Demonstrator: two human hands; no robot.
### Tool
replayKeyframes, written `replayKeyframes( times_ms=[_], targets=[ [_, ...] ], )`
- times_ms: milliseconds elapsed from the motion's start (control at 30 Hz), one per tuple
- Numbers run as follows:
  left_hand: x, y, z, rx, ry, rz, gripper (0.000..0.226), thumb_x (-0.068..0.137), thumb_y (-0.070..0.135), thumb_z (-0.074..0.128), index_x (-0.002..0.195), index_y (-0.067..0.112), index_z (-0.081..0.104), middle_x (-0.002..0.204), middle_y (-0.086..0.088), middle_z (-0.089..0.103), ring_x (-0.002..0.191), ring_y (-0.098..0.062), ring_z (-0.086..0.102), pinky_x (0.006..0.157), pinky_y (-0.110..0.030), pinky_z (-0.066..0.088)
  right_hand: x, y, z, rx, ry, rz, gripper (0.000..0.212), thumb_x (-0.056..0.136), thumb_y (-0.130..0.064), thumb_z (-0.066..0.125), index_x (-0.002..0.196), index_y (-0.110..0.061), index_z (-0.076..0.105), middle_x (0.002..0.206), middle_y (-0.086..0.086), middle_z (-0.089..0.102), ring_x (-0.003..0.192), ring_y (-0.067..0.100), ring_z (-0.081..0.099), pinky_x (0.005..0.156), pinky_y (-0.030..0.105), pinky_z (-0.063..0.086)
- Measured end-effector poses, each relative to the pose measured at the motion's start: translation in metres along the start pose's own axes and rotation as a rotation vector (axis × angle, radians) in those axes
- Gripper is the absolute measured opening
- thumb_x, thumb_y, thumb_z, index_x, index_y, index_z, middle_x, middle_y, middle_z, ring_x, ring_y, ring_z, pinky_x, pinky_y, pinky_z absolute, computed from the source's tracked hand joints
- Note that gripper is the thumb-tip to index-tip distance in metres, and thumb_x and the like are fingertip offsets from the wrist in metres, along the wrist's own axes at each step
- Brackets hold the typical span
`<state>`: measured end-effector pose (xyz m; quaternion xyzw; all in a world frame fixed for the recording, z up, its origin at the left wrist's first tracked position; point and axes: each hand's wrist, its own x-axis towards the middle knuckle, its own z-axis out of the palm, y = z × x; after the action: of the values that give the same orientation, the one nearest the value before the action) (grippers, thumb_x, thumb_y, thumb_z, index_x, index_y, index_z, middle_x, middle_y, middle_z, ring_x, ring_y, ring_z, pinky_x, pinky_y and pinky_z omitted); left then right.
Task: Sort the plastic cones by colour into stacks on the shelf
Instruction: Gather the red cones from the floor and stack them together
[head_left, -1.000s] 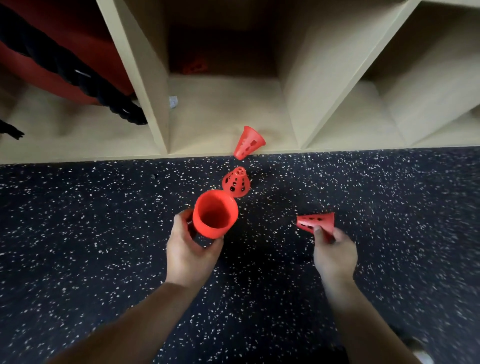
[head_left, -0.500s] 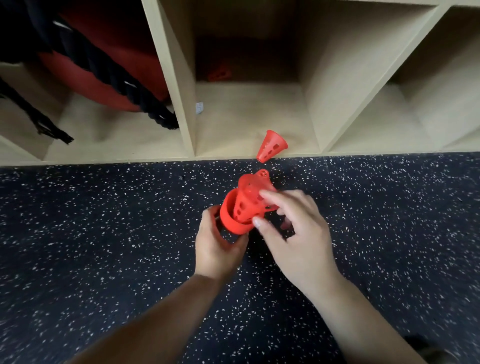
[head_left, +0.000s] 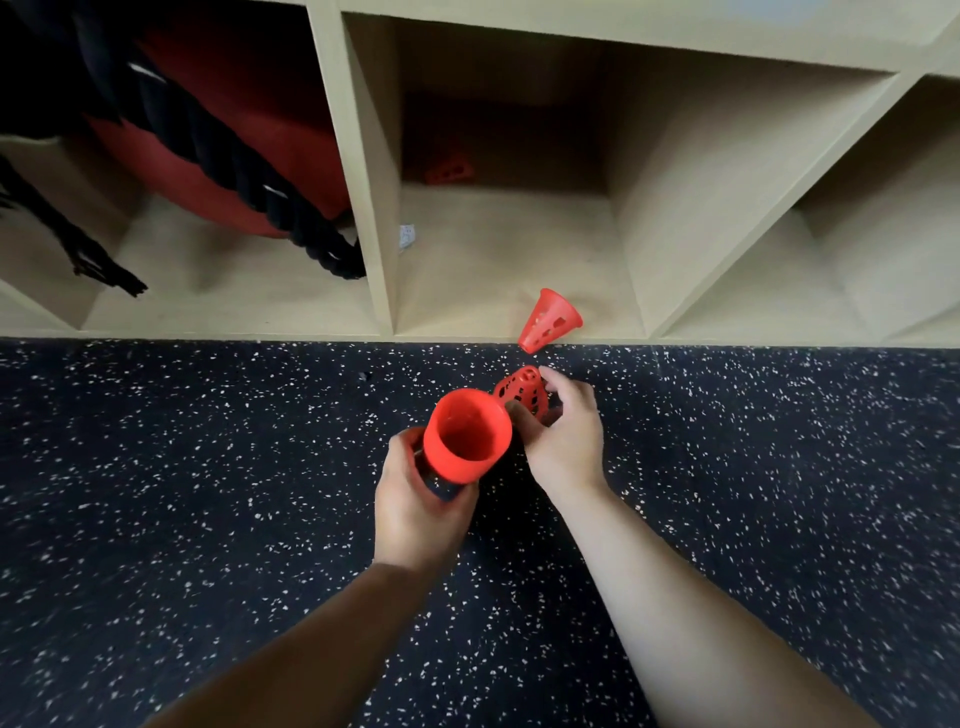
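My left hand (head_left: 421, 499) holds a stack of red cones (head_left: 465, 439) tilted so its open base faces me. Just beyond it, my right hand (head_left: 566, 431) closes thumb and fingers around a perforated red cone (head_left: 522, 395) standing on the dark speckled floor. Another red cone (head_left: 550, 319) lies on its side at the front lip of the middle cubby of the beige shelf (head_left: 358, 182). Deep at the back of that cubby sits one more red cone (head_left: 449, 169) in shadow.
The left cubby holds a large red ball (head_left: 234, 156) with a thick black rope (head_left: 249, 182) draped over it. A small white scrap (head_left: 407, 236) lies by the divider. The right-hand cubby (head_left: 810, 280) shows bare wood. Black speckled rubber floor (head_left: 208, 467) runs under my arms.
My right hand pushed the cone it held into the stack in my left hand, then reached forward and took hold of the cone standing on the floor.
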<state>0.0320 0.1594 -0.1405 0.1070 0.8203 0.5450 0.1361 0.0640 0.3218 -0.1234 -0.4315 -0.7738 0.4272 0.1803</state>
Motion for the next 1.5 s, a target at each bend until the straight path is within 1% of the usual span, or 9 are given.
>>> replayKeyframes(
  times_ms=[167,400,533,700,933,1067,1200,1300,1500],
  targets=[
    [0.009,-0.006,-0.003,0.022,0.025,0.0,0.062,0.069,0.02,0.088,0.111,0.036,0.047,0.105,0.014,0.065,0.094,-0.005,0.066,0.083,-0.025,0.054,0.016,0.003,0.011,-0.063,0.006,0.001,0.045,0.077,-0.03,0.082,0.119,-0.027,0.066,0.111,-0.007,0.049,0.091,0.01,0.059,0.076,0.01,0.033],
    [0.014,-0.008,-0.01,-0.002,0.041,-0.014,0.063,0.068,0.015,0.089,0.113,0.031,0.047,0.103,0.016,0.065,0.091,0.008,0.064,0.078,-0.009,0.049,-0.023,0.012,-0.01,-0.15,0.098,-0.235,0.033,0.067,-0.028,0.081,0.086,-0.022,0.056,0.097,-0.012,0.051,0.083,0.006,0.057,0.069,0.032,0.052],
    [0.012,-0.014,-0.019,0.017,0.048,-0.026,0.066,0.068,0.018,0.089,0.115,0.034,0.046,0.104,0.019,0.062,0.095,0.003,0.064,0.082,-0.017,0.05,-0.032,0.014,-0.013,-0.176,0.114,-0.242,0.054,0.069,-0.034,0.082,0.114,-0.022,0.055,0.112,-0.007,0.052,0.106,0.014,0.055,0.085,0.031,0.05],
    [0.01,-0.014,-0.029,0.004,0.052,-0.042,0.062,0.07,0.02,0.089,0.114,0.032,0.048,0.106,0.018,0.064,0.094,0.008,0.063,0.079,-0.013,0.049,0.003,0.002,-0.004,-0.417,-0.276,-0.393,0.058,0.081,-0.033,0.074,0.136,-0.037,0.056,0.14,-0.008,0.044,0.122,0.015,0.049,0.095,0.031,0.048],
    [0.006,-0.018,-0.041,0.014,0.067,-0.058,0.065,0.069,0.019,0.089,0.114,0.036,0.045,0.105,0.02,0.064,0.093,0.01,0.064,0.077,-0.009,0.049,-0.015,0.004,-0.005,-0.282,-0.219,-0.565,0.013,0.085,-0.025,0.066,0.091,-0.016,0.073,0.094,-0.009,0.054,0.061,0.011,0.052,0.061,0.032,0.051],
    [0.003,-0.023,-0.042,0.017,0.067,-0.041,0.067,0.067,0.02,0.091,0.116,0.032,0.047,0.108,0.013,0.066,0.096,0.001,0.067,0.081,-0.019,0.053,-0.046,0.02,-0.022,-0.323,-0.312,-0.504,0.033,0.078,-0.051,0.069,0.096,-0.023,0.072,0.095,-0.015,0.052,0.065,0.004,0.052,0.064,0.021,0.049],
    [-0.002,-0.021,-0.042,0.026,0.044,-0.015,0.067,0.067,0.017,0.091,0.116,0.031,0.047,0.105,0.016,0.064,0.095,-0.001,0.066,0.08,-0.018,0.052,-0.051,0.027,-0.028,-0.221,-0.083,-0.465,0.011,0.082,-0.013,0.077,0.093,-0.015,0.076,0.088,-0.011,0.066,0.068,0.002,0.058,0.067,0.032,0.055],
    [-0.006,-0.017,-0.043,0.035,0.054,0.002,0.067,0.067,0.017,0.091,0.113,0.033,0.046,0.101,0.019,0.063,0.093,0.0,0.065,0.078,-0.017,0.051,-0.052,-0.007,-0.041,0.022,0.129,-0.246,0.009,0.087,-0.015,0.073,0.093,-0.021,0.076,0.086,-0.011,0.073,0.076,0.006,0.068,0.075,0.036,0.057],
    [-0.013,-0.008,-0.029,0.002,0.044,0.044,0.069,0.067,0.02,0.089,0.11,0.051,0.046,0.107,0.009,0.067,0.096,-0.009,0.068,0.084,-0.039,0.058,-0.066,-0.093,-0.076,0.294,-0.085,-0.074,0.016,0.091,-0.018,0.067,0.078,-0.025,0.072,0.058,-0.006,0.066,0.047,0.01,0.058,0.05,0.021,0.045]
  ],
)
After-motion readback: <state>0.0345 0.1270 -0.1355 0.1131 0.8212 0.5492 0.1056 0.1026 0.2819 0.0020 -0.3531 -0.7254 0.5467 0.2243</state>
